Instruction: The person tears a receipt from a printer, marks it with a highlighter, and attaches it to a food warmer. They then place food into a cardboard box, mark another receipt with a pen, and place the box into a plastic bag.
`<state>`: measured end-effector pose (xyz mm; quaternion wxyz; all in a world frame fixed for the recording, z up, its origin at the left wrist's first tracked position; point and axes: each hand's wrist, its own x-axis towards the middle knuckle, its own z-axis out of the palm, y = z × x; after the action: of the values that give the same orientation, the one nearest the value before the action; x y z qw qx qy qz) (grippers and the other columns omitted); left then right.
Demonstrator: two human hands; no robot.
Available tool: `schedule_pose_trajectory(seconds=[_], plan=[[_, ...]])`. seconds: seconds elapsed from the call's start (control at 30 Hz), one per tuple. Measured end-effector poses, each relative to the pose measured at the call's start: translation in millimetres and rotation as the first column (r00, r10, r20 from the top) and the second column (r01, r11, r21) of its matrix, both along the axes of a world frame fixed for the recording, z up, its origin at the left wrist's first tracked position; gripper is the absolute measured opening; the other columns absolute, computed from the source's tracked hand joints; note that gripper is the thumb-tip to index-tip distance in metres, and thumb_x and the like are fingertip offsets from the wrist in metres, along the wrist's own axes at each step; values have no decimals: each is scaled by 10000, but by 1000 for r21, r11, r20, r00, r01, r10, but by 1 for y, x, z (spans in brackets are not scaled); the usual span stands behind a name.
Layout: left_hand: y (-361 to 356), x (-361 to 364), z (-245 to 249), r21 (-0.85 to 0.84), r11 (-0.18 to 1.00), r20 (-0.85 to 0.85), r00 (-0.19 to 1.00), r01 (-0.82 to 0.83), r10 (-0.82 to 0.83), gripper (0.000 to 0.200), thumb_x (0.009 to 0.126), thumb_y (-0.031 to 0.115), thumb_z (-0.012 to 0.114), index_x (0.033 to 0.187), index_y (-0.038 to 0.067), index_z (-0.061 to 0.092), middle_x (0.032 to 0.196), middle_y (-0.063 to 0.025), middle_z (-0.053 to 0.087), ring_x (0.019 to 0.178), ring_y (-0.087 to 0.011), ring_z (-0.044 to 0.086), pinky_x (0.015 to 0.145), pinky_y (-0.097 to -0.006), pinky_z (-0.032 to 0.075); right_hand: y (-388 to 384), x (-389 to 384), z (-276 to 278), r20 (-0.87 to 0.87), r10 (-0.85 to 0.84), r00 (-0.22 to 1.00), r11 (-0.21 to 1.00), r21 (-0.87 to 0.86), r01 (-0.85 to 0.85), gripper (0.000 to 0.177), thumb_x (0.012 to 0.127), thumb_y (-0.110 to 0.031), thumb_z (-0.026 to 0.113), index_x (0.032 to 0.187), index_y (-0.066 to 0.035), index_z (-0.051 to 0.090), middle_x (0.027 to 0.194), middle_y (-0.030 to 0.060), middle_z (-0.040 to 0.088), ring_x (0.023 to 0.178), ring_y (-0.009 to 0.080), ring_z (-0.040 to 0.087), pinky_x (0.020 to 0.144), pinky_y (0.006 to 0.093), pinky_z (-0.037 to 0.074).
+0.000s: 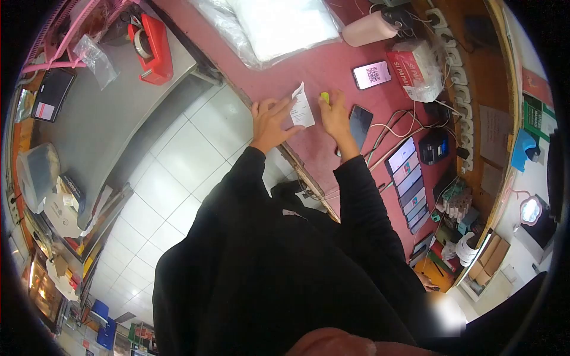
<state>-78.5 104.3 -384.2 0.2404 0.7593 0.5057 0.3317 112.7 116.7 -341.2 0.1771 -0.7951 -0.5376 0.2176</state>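
A white printed paper slip lies on the red table, its far end creased and curled. My left hand rests along the slip's left edge, fingers stretched out and flat. On the slip's other side, my right hand is closed around a small yellow-green object; only its end shows between thumb and fingers, and I cannot tell what kind it is. Right beside that hand's wrist lies a dark phone, partly covered by the forearm.
A phone with a QR code, a pink bottle and a plastic-wrapped white bundle lie beyond my hands. To the right are cables, a row of phones and a black device. A red tape dispenser stands on the grey counter.
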Motion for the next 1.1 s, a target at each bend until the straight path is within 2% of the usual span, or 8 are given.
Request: schedule_pose_trajectory(seconds=[0.07, 0.27, 0.37, 0.57, 0.67, 0.87, 0.97, 1.1], plan=[[0, 0, -1, 10, 1000, -10, 1000, -12, 12, 715, 625, 513, 794, 1244, 187, 649, 1242, 11, 629, 1061, -231, 494, 987, -450, 262, -7, 5, -8, 81, 65, 995, 971, 224, -82, 518, 900, -229, 602, 1321, -46, 362, 1043, 277, 646, 970, 492, 605, 851, 491, 477], [1, 0, 4, 0, 1000, -5, 1000, -5, 5, 697, 632, 490, 795, 1233, 170, 648, 1258, 12, 617, 1068, -234, 496, 989, -458, 263, -24, -15, 38, -403, -84, 911, 993, -112, 42, 331, 768, -79, 733, 1067, 7, 621, 897, 157, 714, 804, 233, 699, 745, 322, 535], [1, -1, 3, -1, 1000, -3, 1000, 2, -2, 690, 634, 474, 796, 1228, 158, 644, 1277, 19, 602, 1071, -235, 496, 987, -462, 266, -30, -33, 41, -286, -97, 953, 994, 18, 106, 178, 746, -112, 762, 887, -15, 715, 803, 97, 725, 712, 135, 688, 664, 263, 534], [1, -1, 0, 10, 1000, -4, 1000, 9, -9, 681, 630, 461, 799, 1221, 156, 649, 1276, 19, 604, 1072, -230, 491, 983, -448, 269, -36, -46, 22, -281, -25, 959, 993, 102, 56, 165, 747, -125, 755, 887, -38, 736, 776, 100, 721, 684, 156, 692, 644, 282, 540], [0, 0, 2, -7, 1000, 15, 1000, -5, 6, 700, 602, 422, 813, 1241, 189, 647, 1269, 25, 616, 1061, -213, 500, 983, -435, 269, -36, -41, 21, -141, -39, 989, 978, 200, 66, 173, 747, -134, 747, 888, -37, 734, 779, 115, 720, 686, 176, 700, 645, 293, 544], [1, 0, 2, -4, 1000, -7, 1000, 3, -3, 717, 604, 445, 812, 1248, 180, 639, 1268, 19, 613, 1066, -220, 499, 986, -442, 268, -42, -39, 20, -194, 53, 979, 986, 167, -20, 190, 742, -150, 743, 894, -37, 730, 785, 121, 722, 690, 192, 707, 646, 311, 549], [1, -1, 4, 5, 1000, -5, 1000, 6, -6, 720, 613, 451, 809, 1252, 169, 632, 1272, 18, 608, 1071, -225, 495, 987, -447, 267, -40, -31, 19, -181, -106, 978, 977, 164, 137, 197, 732, -151, 746, 892, -38, 730, 785, 116, 721, 687, 192, 704, 649, 310, 546], [1, -2, 6, -1, 1000, 2, 1000, 14, -14, 723, 613, 452, 808, 1254, 168, 631, 1266, 19, 611, 1065, -223, 496, 987, -447, 263, -48, -32, 23, -226, -20, 974, 991, 124, 49, 195, 728, -144, 750, 891, -38, 730, 794, 111, 722, 689, 188, 700, 644, 303, 540]])
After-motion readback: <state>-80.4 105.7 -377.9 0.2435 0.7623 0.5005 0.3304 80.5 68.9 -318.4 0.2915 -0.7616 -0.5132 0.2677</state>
